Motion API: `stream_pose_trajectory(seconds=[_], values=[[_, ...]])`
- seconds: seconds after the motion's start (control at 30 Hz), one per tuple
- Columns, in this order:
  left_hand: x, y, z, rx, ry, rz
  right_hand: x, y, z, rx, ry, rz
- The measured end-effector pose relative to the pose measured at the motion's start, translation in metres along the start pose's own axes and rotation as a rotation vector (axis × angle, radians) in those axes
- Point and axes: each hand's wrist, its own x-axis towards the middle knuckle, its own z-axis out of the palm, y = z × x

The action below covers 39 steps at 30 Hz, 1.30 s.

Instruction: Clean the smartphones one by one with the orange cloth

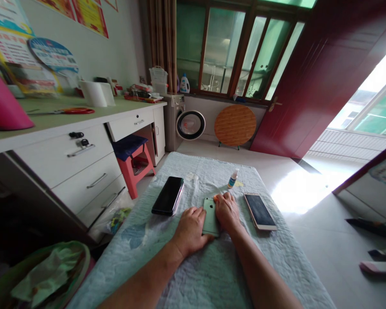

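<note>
A silver phone (210, 216) lies face down on a pale cloth-covered table (212, 274), between my two hands. My left hand (191, 229) rests against its left edge with the fingers curled down. My right hand (227, 211) presses on its right edge and top corner, fingers bent. A stack of black phones (168, 195) lies to the left, a gold phone (260, 210) face up to the right. A small dropper bottle (232, 179) stands beyond the hands.
A white desk with drawers (67, 146) runs along the left, a red stool (133, 165) under it. A bin with green bags (48, 274) sits at the near left. A washing machine (189, 124), a round folding table (234, 125) and a red door (324, 77) stand at the back.
</note>
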Motion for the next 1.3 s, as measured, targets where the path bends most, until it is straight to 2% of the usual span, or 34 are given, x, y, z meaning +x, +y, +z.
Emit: stream_pose_trajectory(seconds=[0.27,0.47,0.77,1.07,1.3], values=[[0.002,-0.001,-0.004,0.006,-0.022,0.011,0.004,-0.011,0.001,0.041,-0.06,-0.128],[0.002,-0.001,-0.004,0.004,-0.027,0.009,0.003,-0.014,0.002,0.039,-0.084,-0.168],[0.0,0.003,-0.003,0.003,-0.023,-0.038,0.004,-0.011,-0.004,-0.01,-0.086,-0.098],[0.0,0.002,-0.004,-0.032,0.003,-0.015,0.002,0.004,-0.007,-0.035,-0.056,-0.005],[0.001,0.001,-0.006,-0.043,-0.021,-0.026,-0.002,0.005,-0.019,-0.107,-0.116,-0.018]])
